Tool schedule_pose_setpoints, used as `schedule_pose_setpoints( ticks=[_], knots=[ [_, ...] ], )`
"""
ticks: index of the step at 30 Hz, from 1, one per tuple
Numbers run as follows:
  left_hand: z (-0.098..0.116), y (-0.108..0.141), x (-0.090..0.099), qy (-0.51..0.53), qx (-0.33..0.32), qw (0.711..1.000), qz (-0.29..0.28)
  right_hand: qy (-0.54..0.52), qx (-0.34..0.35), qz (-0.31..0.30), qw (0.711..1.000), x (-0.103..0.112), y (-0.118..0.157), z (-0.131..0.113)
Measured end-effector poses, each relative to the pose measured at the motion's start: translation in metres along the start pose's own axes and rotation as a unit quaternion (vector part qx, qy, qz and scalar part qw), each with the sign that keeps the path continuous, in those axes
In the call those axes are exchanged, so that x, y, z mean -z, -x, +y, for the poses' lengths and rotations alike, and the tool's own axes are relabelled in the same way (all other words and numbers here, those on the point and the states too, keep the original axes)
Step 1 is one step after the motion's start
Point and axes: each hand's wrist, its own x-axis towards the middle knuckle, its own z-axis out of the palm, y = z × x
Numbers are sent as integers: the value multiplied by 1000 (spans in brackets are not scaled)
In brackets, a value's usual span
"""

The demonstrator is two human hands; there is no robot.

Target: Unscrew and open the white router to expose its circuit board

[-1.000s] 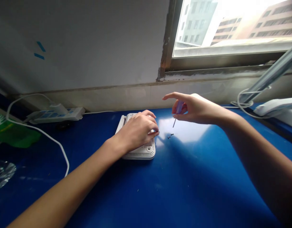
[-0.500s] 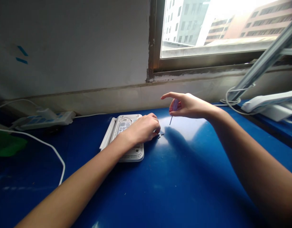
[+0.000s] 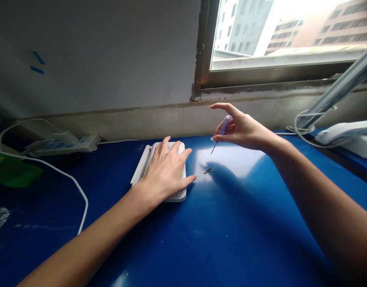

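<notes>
Left hand [image 3: 163,173] opened on router [image 3: 180,195] | right hand [image 3: 244,131]: screwdriver [image 3: 222,129] slants tip down-left, roughly

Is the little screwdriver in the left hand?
No, the small screwdriver is pinched in the right hand, while the left hand lies open on the white router.

This looks like a repair bench in an indoor workroom, more workshop or lab than home. A blue-topped bench [image 3: 231,235] runs along a bare wall [image 3: 111,59], with 2 blue tape marks [image 3: 38,63] at upper left and a power strip [image 3: 62,145] at left. A router [image 3: 179,194], a screwdriver [image 3: 223,127] and loose screws [image 3: 207,170] are at centre. At upper right, a window [image 3: 279,36] looks out on tall buildings [image 3: 341,28], and a metal arm [image 3: 341,87] slants across.
</notes>
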Motion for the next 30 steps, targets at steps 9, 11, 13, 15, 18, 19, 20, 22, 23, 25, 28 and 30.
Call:
schedule_pose_setpoints(
  ticks=[9,11,13,15,18,19,20,22,23,25,28,30],
  knots=[
    [-27,39,33,17,40,982,-182,-120,-12,154,981,-41,11,-20],
    [-45,47,40,29,11,978,-208,-121,-27,187,974,-50,19,-24],
    [-62,57,43,42,2,974,-223,-116,-29,216,969,-60,27,-26],
    [-74,66,38,58,-17,979,-193,-107,-12,222,969,-70,35,-28],
    [-87,76,21,62,-17,993,-104,-69,19,190,979,-82,45,-31],
    [-90,78,14,64,-19,995,-74,-45,29,174,983,-84,48,-32],
    [-93,80,8,70,-26,996,-54,-19,38,160,986,-86,51,-33],
    [-99,82,-1,87,-41,995,-17,15,46,141,989,-89,56,-37],
    [-102,83,-3,94,-47,994,-8,13,44,142,989,-89,57,-40],
    [-108,84,-6,101,-54,993,-2,-31,28,161,986,-90,59,-46],
    [-113,84,-7,101,-65,993,-7,-151,-16,201,968,-90,58,-57],
    [-111,83,-7,113,-70,991,11,-227,-44,199,952,-91,58,-64]
  ],
)
